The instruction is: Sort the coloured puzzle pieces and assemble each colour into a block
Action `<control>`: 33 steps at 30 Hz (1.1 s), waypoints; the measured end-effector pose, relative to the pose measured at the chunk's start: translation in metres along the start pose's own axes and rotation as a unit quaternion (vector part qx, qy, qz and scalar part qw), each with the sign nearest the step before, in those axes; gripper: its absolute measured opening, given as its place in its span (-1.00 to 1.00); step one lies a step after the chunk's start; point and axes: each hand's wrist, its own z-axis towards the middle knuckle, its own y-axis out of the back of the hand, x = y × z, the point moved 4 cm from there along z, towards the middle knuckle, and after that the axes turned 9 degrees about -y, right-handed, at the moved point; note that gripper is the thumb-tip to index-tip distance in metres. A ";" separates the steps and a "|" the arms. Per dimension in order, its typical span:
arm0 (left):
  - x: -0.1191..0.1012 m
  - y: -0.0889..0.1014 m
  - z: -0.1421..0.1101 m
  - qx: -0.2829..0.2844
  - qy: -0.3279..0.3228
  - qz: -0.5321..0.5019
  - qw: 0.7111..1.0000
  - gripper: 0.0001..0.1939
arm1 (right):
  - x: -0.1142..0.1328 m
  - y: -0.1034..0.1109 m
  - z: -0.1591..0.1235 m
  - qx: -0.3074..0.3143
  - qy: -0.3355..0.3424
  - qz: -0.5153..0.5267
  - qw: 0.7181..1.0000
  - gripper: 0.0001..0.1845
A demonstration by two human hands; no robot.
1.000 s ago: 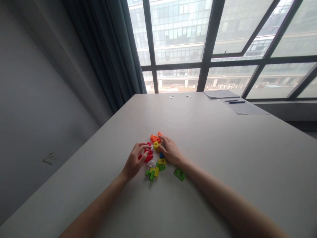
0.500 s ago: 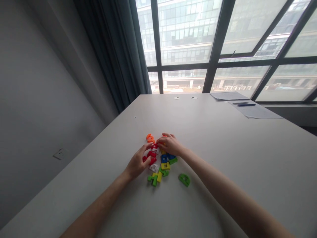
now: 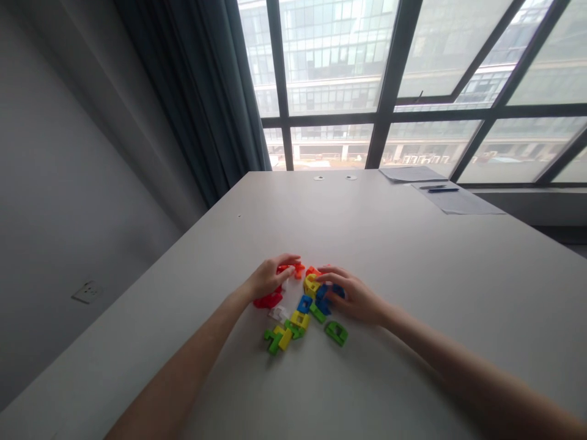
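Observation:
A loose pile of plastic letter-shaped pieces lies on the white table (image 3: 403, 263). My left hand (image 3: 268, 279) arches over the pile's left side, thumb and fingers apart, partly hiding red pieces (image 3: 269, 300) and nearest to orange pieces (image 3: 298, 270). At the right side, my right hand (image 3: 355, 297) rests with curved, spread fingers over blue pieces (image 3: 323, 304), beside a yellow piece (image 3: 310, 285). No piece is clearly gripped in either hand. Nearer me are a white piece (image 3: 278, 314), a yellow piece (image 3: 300, 320) and green pieces (image 3: 274, 341).
A green D-shaped piece (image 3: 337, 333) lies apart, close to my right forearm. Paper sheets (image 3: 463, 204) with a dark pen (image 3: 443, 190) lie at the table's far right. Windows and a dark curtain (image 3: 206, 104) stand beyond the far edge.
My left hand has moved forward over the red and orange pieces. My right hand has shifted right and nearer to me, onto the blue pieces. The pile has spread, and the view has shifted slightly.

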 end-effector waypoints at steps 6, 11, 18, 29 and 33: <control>-0.015 -0.007 -0.022 0.084 -0.003 0.011 0.996 -0.64 | -0.008 0.009 -0.051 0.004 -0.093 -0.033 0.995 -0.51; -0.026 0.004 -0.054 0.060 -0.076 0.090 0.991 -0.68 | -0.021 0.005 -0.054 0.006 -0.172 -0.101 0.980 -0.36; -0.034 -0.018 -0.112 0.025 -0.112 0.340 0.933 -0.23 | -0.013 -0.022 0.009 0.050 -0.138 -0.133 0.980 -0.34; 0.002 -0.009 -0.114 0.009 -0.065 0.427 0.902 -0.22 | 0.022 -0.029 0.001 0.094 -0.065 -0.062 0.992 -0.37; 0.012 -0.001 -0.101 -0.021 -0.021 0.394 0.919 -0.26 | 0.019 -0.022 -0.022 0.100 -0.047 -0.099 0.989 -0.50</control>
